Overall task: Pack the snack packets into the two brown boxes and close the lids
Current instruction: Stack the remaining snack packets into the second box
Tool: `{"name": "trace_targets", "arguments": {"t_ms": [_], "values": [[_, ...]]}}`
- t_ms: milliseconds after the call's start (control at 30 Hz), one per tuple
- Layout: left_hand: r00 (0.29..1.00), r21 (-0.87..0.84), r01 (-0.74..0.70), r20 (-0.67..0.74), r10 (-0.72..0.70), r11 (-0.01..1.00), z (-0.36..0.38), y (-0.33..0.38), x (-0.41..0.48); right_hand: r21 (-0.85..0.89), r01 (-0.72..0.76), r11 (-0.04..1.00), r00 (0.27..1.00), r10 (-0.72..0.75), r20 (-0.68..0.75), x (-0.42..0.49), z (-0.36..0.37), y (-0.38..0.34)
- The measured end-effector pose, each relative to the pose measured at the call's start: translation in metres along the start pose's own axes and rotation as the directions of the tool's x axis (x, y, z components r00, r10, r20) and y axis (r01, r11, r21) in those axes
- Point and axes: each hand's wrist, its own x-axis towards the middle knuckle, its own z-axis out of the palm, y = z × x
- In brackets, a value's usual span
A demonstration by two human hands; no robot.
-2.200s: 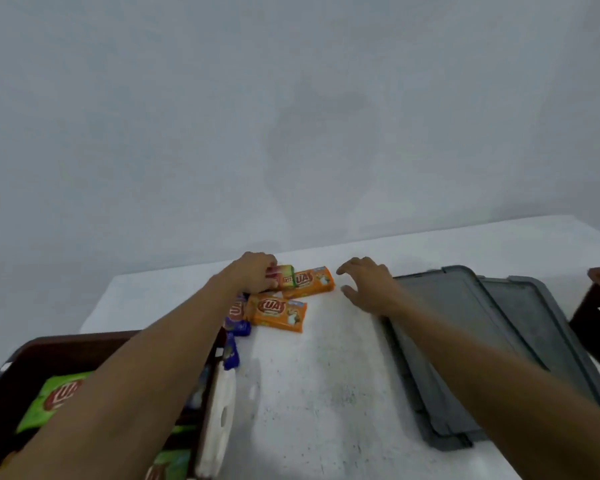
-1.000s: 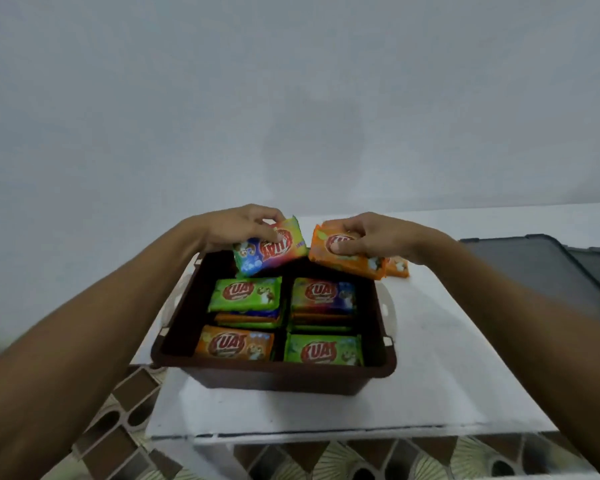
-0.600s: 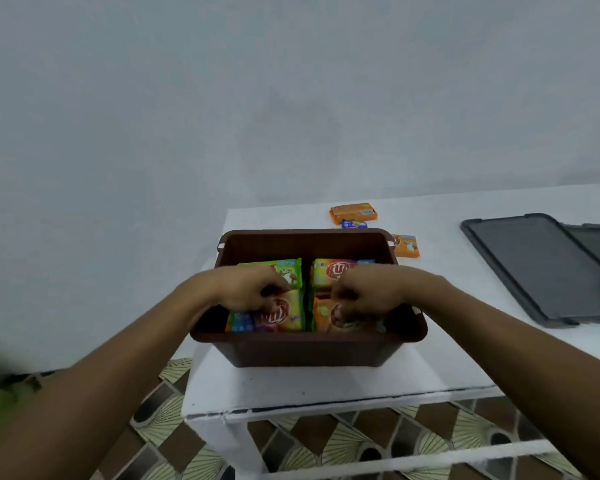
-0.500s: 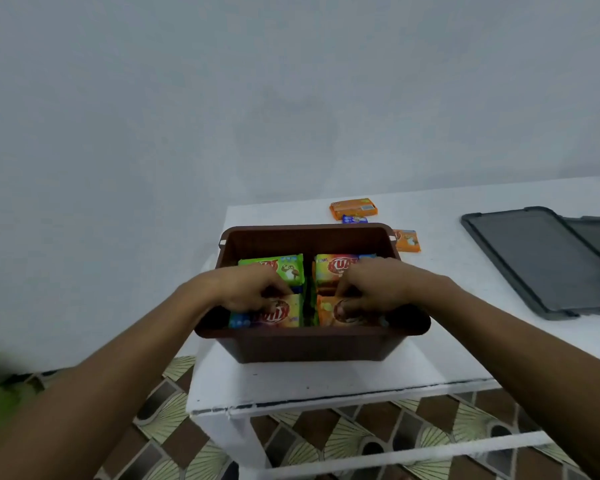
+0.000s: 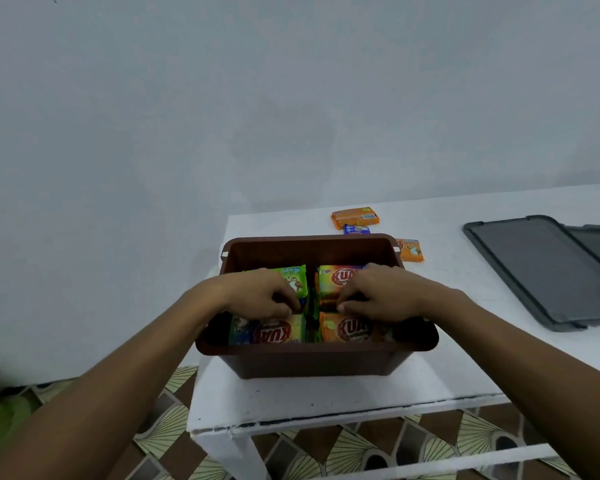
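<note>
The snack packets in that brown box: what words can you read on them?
"KUA", upside down: front-left packet.
"KUA", cut off by the right hand: front-right orange packet.
"KUA": back-right packet.
Back-left green packet and packets on the table: too blurred to read.

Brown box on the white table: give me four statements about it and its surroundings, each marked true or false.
1. Both hands, left hand and right hand, are inside the brown box. True.
2. A lid covers the box. False: it is open; the grey lids lie on the table to the right.
3. Loose packets lie behind the box. True.
4. The box is empty. False: it holds snack packets.
</note>
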Motion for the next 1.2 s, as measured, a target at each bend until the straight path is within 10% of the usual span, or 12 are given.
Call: {"name": "trace_targets", "arguments": {"t_ms": [333,633,1200], "values": [[0.851,-0.273,-0.148,-0.525,-0.018,0.95,-0.058,0.006,0.088,0.294,-0.037,0.955,0.774,0.213,-0.596,0.004,-0.028,0.094],[0.911,-0.176,0.074,-0.387,-0.138,0.982,-0.091,-0.008,0.223,0.211,-0.327,0.921,0.894,0.374,-0.246,0.029,0.001,0.217],[0.949,0.081,0.263,-0.204,-0.242,0.961,-0.094,-0.022,0.339,0.151,-0.307,0.94,0.949,0.292,0.117,0.069,-0.008,0.264]]}}
